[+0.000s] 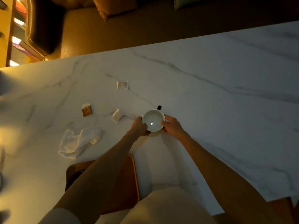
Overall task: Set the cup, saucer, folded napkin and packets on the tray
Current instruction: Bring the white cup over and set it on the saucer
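Head view, looking down on a white marble desk (210, 81) in dim warm light. White cup (153, 120) upright on the desk, mid-frame, empty inside with a small glint at the bottom. Small black handle or tab (159, 107) at its far rim. Left hand (140, 126) cupped against the cup's left side, fingers (146, 132) curled round the lower wall, clamped on it. Right hand (171, 126) against the cup's right side, fingers (163, 122) pressed on the rim and wall, also gripping. Cannot tell whether the cup is lifted or resting; faint shadow just below it. Saucer not made out for certain under the cup.

Three packets loose on the desk, left of the cup, apart from each other: white packet (122, 85) farthest away, brown packet (86, 110) further left, pale packet (118, 115) nearest the cup, tilted, near the left hand but not touching. White napkin (79, 142) crumpled and unfolded, nearer the camera and left of the left forearm, clear of the packets.

Brown wooden tray (134, 178) at the near edge of the desk, mostly hidden under the left forearm; only rounded corners and right rim visible. Nothing seen on the visible part. Cup, packets and napkin all off the tray.

Pale clothing at the bottom of the frame. Beyond the desk's far edge, dark floor, a dark chair (45, 26) upper left, lit shelves (14, 38) at far left.
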Tool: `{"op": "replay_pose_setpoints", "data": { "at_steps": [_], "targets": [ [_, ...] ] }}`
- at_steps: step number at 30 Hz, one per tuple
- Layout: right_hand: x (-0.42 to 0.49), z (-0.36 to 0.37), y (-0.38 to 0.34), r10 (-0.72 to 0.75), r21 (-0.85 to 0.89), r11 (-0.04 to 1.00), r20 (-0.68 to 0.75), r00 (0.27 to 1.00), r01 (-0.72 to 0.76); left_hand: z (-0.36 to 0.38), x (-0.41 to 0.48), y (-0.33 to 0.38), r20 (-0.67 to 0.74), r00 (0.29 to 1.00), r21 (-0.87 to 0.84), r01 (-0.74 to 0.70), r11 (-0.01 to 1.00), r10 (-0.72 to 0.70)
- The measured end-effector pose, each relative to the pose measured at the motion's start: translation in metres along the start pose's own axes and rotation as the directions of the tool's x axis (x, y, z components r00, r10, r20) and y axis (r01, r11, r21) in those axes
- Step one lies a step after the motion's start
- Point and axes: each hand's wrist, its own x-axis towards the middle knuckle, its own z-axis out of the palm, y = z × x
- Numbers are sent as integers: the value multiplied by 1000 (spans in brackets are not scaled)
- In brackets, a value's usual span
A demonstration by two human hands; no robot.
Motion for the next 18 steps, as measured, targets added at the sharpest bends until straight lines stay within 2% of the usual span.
{"op": "replay_pose_setpoints", "data": {
  "at_steps": [8, 18],
  "targets": [
    [-53, 29, -10, -26, 19, 1000, 78, 997, 25, -21, -49, -48, -8, 996, -185, 85, 979, -88],
    [-118, 100, -28, -140, -72, 985, 167, 976, 154, -75, -135, -123, -92, 992, -361, 50, 931, -89]
  ]
}}
